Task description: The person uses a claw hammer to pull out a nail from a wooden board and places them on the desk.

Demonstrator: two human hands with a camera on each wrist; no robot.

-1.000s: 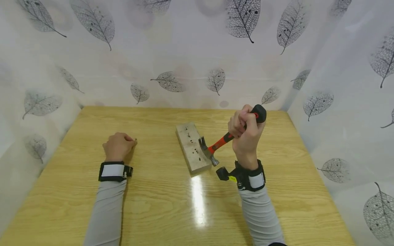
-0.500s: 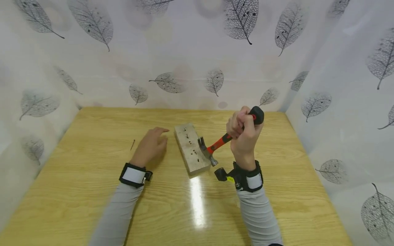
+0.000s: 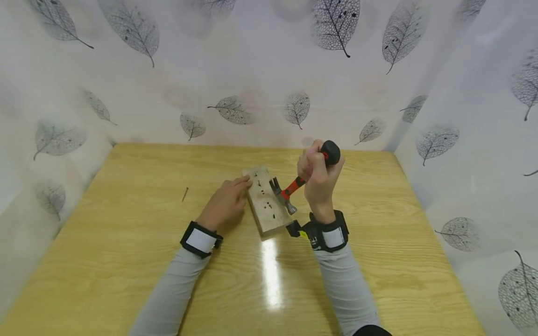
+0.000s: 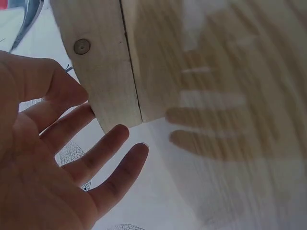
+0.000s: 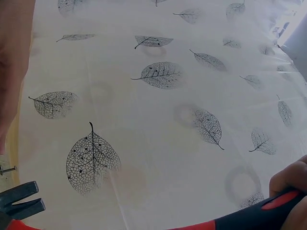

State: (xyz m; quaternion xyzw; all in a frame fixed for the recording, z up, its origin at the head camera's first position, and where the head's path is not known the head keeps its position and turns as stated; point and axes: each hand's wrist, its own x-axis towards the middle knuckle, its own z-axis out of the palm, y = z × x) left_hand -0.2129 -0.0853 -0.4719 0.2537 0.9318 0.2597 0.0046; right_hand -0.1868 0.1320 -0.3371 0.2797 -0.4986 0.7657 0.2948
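On the table lies a pale wooden block [image 3: 265,212] with nails [image 3: 259,183] standing in its far half and several dark holes. My left hand [image 3: 224,203] is at the block's left side, its fingertips touching the far left edge. In the left wrist view the fingers [image 4: 112,184] are spread and fairly straight beside the block [image 4: 98,72]. My right hand [image 3: 319,175] grips the black and red handle of a claw hammer [image 3: 290,190]. The hammer's head hangs close over the block's right edge, claw pointing away from me. The claw [image 5: 21,199] shows beside a nail [image 5: 8,170] in the right wrist view.
A loose nail [image 3: 185,194] lies on the wood-grain table [image 3: 138,266], left of my left hand. Leaf-patterned white curtain [image 3: 252,60] surrounds the table at the back and both sides.
My left hand has let go of the nail, leaving it on the table, and has moved right to the block. The right hand and hammer have shifted slightly left.
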